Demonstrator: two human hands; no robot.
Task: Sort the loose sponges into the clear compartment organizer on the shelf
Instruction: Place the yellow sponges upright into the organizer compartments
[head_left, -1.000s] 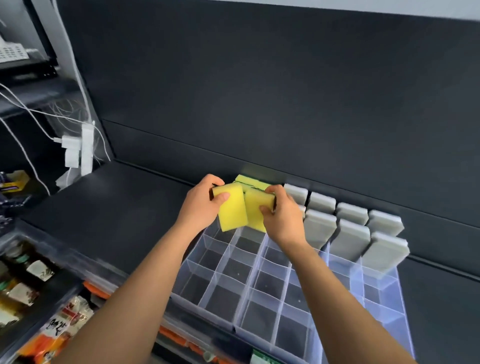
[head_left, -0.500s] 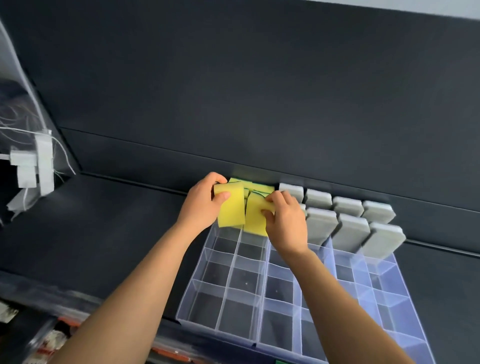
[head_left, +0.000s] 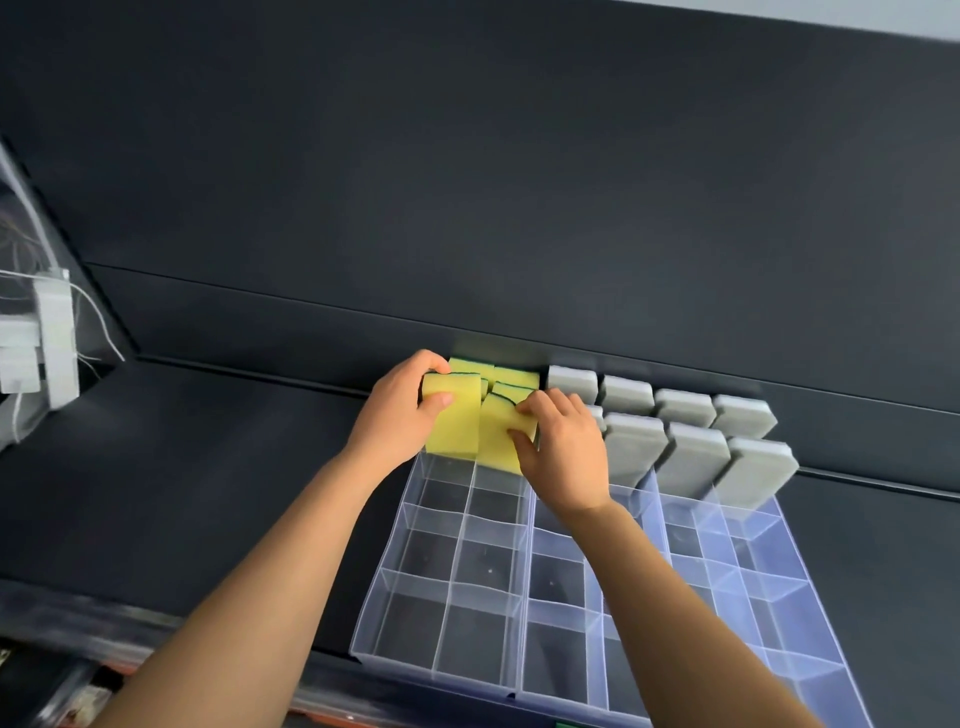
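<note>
Both hands reach forward, left hand (head_left: 397, 410) gripping one yellow sponge (head_left: 452, 423), right hand (head_left: 563, 454) pinching another sponge (head_left: 501, 436) over the organizer (head_left: 467, 582).

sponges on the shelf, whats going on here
A person is sorting sponges into the clear organizer on the dark shelf. The left hand grips one yellow sponge and the right hand pinches a second yellow sponge, both upright over the organizer's back-left compartments, just in front of more yellow sponges already standing there. Grey sponges fill two rows at the back right. The nearer compartments hold nothing yet.
</note>
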